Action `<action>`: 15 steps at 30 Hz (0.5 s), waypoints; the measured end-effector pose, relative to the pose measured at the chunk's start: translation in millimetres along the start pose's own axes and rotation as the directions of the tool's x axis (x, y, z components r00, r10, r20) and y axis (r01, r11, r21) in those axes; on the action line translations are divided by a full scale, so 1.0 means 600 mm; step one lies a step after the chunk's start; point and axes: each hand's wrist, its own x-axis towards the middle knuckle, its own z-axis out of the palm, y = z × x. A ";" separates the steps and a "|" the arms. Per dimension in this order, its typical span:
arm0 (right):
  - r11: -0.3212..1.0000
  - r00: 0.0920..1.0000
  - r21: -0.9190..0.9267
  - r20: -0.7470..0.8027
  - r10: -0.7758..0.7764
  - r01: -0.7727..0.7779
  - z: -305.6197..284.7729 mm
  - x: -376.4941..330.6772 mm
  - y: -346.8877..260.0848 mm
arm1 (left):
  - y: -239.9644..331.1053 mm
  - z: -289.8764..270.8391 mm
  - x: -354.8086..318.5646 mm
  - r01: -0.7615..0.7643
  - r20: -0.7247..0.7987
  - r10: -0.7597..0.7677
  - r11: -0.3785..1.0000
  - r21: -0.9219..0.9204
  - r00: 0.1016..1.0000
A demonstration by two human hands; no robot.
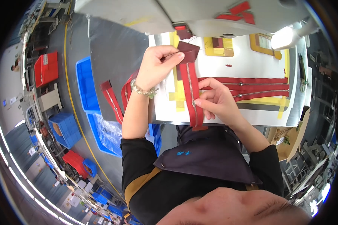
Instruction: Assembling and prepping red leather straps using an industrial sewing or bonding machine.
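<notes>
At frame centre on the bench (251,112), the left hand (157,63) pinches the maroon patch (189,50) while the right hand (214,101) clamps the red zipper (191,93); holding it taut and straight likely helps alignment.

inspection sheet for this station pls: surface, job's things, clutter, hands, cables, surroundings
surface: white worktop with yellow tape strips.
job's things: red zipper strip with a dark red patch at its far end.
clutter: more red zipper strips lying to the right; others hang off the left edge.
hands: left hand pinches the strip at the patch; right hand pinches it near the slider.
cables: nothing seen.
surroundings: sewing machine beyond the worktop, blue bins on the floor at left.
</notes>
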 end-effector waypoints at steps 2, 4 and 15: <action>1.000 1.000 -0.009 0.005 0.024 -0.024 0.006 -0.009 -0.008 | -0.002 -0.005 0.004 -0.012 0.010 0.011 0.993 0.115 1.000; 0.996 0.995 -0.061 0.075 0.067 -0.063 0.006 -0.025 -0.017 | -0.006 -0.028 0.006 -0.012 0.154 -0.018 0.981 0.192 0.988; 0.934 0.979 -0.353 0.164 0.121 -0.057 -0.114 -0.194 -0.066 | 0.025 -0.071 -0.003 -0.002 -0.011 0.008 0.867 0.499 1.000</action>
